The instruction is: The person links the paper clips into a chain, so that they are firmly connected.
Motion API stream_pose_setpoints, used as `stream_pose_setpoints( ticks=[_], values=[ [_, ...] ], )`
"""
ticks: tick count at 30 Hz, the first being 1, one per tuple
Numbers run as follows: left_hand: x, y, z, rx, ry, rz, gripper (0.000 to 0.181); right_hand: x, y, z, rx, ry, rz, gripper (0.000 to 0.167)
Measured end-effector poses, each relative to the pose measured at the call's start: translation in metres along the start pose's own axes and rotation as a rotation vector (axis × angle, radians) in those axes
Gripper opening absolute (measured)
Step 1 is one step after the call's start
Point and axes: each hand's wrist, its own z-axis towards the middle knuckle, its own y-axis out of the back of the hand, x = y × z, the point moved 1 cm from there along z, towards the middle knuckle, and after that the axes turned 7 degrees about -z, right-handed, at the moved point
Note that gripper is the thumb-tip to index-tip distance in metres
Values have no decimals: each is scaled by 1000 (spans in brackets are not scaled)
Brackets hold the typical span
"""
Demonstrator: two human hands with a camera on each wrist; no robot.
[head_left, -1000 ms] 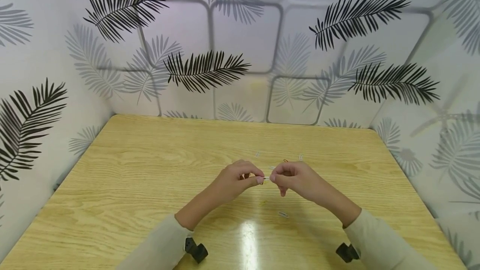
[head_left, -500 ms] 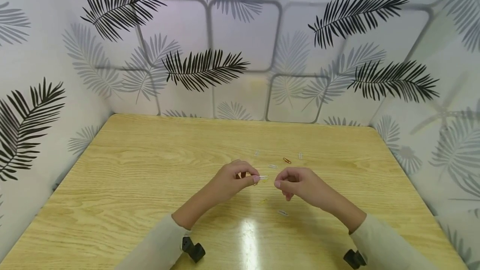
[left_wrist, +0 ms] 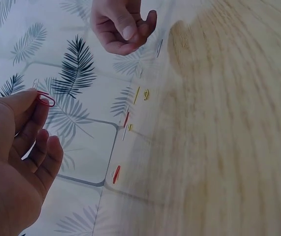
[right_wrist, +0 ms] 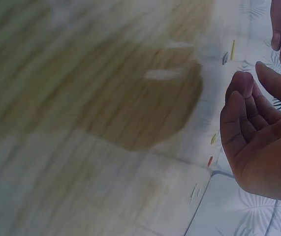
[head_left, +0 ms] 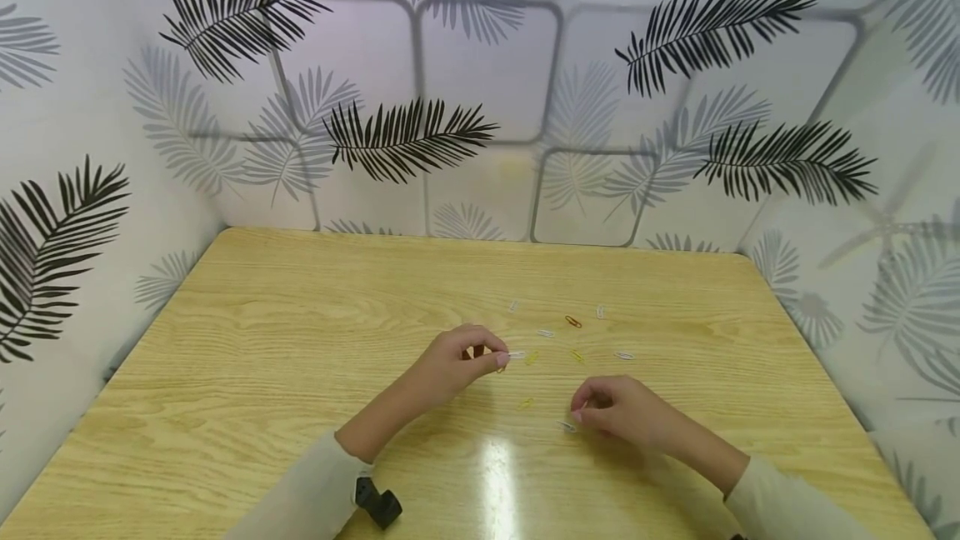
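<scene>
Between thumb and fingertips, my left hand [head_left: 447, 367] pinches paper clips above the table: a white clip [head_left: 517, 355] points right, and a red clip [left_wrist: 46, 100] shows at the fingertips in the left wrist view. My right hand [head_left: 633, 412] is low over the table, its fingertips beside another white clip [head_left: 566, 426]. In the right wrist view, the right hand [right_wrist: 263, 132] has loosely bent fingers, a gap between thumb and fingertips, and nothing visible held. Whether it touches the white clip is unclear.
Loose clips lie on the wooden table [head_left: 300, 340]: a red clip [head_left: 573, 322], a yellow clip [head_left: 577, 355], a yellow clip [head_left: 527, 403], a white clip [head_left: 624, 355] and several others. A patterned wall [head_left: 480, 190] stands behind the table's far edge.
My right hand has let go of the white clip's end and moved right and nearer the front edge, uncovering clips. My left hand has shifted slightly left with its clips.
</scene>
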Motion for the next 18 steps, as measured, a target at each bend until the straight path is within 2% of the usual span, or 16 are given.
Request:
stream_pose_setpoints(
  ticks=[7,14,18],
  values=[
    [1,0,0,6,3,-5,21,-2,-10,-3,-15,-4,-83,16],
    [3,-1,0,9,-10,-8,21,1,-18,-4,-72,14,-290,14],
    [3,-1,0,5,-4,-12,19,4,-20,-4,-79,34,-313,11]
  ],
)
